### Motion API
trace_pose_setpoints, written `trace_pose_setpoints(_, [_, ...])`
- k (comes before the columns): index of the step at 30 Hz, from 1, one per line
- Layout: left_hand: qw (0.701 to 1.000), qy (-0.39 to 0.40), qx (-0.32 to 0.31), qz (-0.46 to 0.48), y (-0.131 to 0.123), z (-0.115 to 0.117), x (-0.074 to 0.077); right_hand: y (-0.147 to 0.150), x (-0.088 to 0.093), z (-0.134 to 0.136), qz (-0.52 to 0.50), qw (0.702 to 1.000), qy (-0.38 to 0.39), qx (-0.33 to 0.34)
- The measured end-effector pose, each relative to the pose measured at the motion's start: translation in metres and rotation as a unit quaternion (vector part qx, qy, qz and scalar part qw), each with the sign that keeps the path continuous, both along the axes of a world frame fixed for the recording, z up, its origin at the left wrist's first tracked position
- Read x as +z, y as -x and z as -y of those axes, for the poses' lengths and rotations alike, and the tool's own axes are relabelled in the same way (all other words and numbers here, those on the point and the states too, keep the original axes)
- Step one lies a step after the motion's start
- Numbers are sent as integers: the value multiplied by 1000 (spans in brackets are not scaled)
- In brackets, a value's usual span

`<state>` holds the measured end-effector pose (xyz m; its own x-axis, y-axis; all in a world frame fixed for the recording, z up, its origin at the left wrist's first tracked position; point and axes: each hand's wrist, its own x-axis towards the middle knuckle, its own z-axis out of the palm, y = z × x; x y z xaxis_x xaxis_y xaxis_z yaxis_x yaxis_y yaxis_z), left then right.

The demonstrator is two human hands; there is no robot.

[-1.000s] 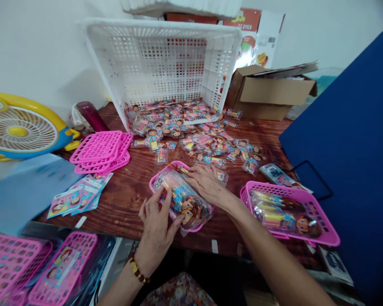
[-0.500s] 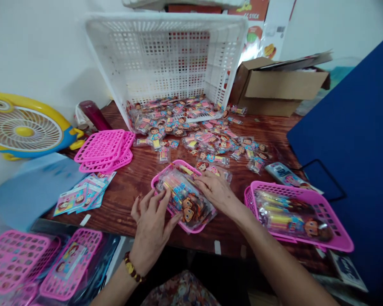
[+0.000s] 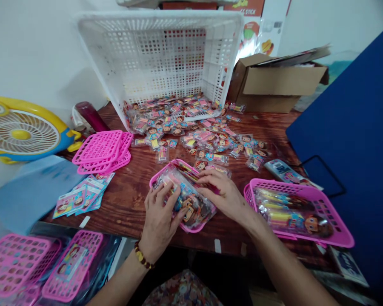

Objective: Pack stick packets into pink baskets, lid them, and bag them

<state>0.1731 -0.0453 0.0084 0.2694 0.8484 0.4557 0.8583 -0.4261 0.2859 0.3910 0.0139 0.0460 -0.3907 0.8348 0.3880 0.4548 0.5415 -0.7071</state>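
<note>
- Since half a second ago, the left grip [image 3: 161,212] has been shifted farther over the clear packet [image 3: 189,212], and the right grip [image 3: 225,193] has been bent more.
- Left fingers are spread loosely and laid on the packet.
- Right fingers are curled near its edge; whether something is held cannot be told.
- The packet is contained in the small pink basket [image 3: 196,230], on the counter [image 3: 127,204].
- Behind, small packets [image 3: 210,138] are scattered before the white crate [image 3: 159,16].

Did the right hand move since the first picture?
Yes. Judged against the big white plastic crate, the right hand has shifted rightward and slightly lower in the view.
</note>
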Motion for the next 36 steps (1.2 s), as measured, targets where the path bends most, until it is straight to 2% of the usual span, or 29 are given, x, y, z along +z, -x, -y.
trace_pose_setpoints(5, [1000, -11, 6, 20, 1, 3, -10, 3, 5, 3, 99, 995, -18, -26])
trace_pose_setpoints(10, [996, -20, 4, 83, 1, 5, -20, 7, 16, 0, 152, 988, 12, -3])
trace_pose_setpoints(14, [991, -14, 7, 130, -1, 7, -26, 17, 20, 6, 213, 977, 1, -8])
trace_pose_setpoints(19, [987, -12, 9, 161, -5, 8, -30, 33, 16, 10, 202, 978, -24, -41])
trace_pose_setpoints(24, [987, -10, 12, 158, -7, 9, -26, 30, 24, -2, 189, 974, -67, -100])
trace_pose_setpoints(30, [998, 17, 48, 28, -9, 8, -7, 18, 34, -3, 244, 967, -51, -53])
trace_pose_setpoints(33, [998, 24, 59, -4, -9, 9, 1, 19, 34, -3, 204, 974, -83, -46])
trace_pose_setpoints(36, [998, 24, 57, -7, -8, 9, 1, 19, 27, -17, 134, 988, -66, -32])
